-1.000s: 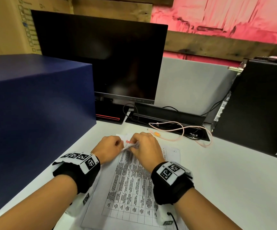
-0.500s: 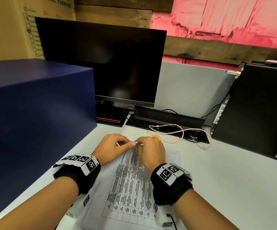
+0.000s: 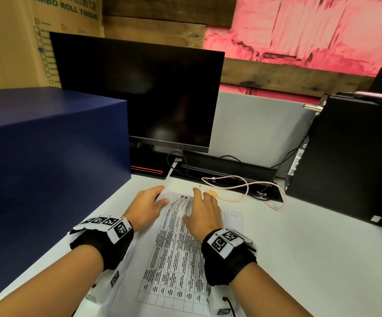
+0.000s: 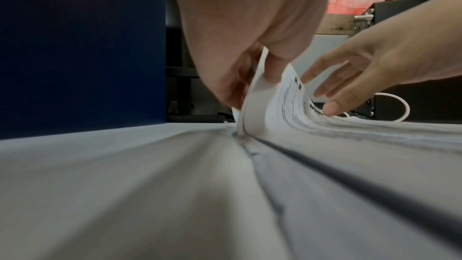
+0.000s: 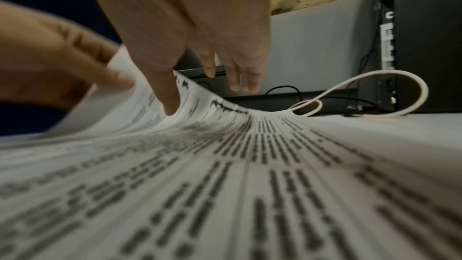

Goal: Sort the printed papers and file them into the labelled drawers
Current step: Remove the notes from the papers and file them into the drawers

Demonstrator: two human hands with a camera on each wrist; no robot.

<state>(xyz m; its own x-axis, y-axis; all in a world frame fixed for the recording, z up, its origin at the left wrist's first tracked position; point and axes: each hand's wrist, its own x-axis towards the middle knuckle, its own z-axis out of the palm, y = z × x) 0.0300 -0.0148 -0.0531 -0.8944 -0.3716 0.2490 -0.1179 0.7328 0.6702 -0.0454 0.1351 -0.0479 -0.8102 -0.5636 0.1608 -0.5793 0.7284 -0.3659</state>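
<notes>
Our left hand (image 3: 147,208) pinches the far left corner of the top printed sheet (image 3: 176,255) between thumb and fingers, curling that corner up off the stack. Our right hand (image 3: 204,211) lies beside it with fingers spread and fairly straight, its thumb (image 5: 167,98) pressing the sheet down near the raised edge. The printed sheet, covered in a table of text, lies on the white bench (image 3: 311,259) in front of us. A dark blue box (image 3: 48,168) stands just left of it; behind are a black monitor (image 3: 137,92), a pale looped cable (image 3: 249,188) and a black computer tower (image 3: 354,161).
</notes>
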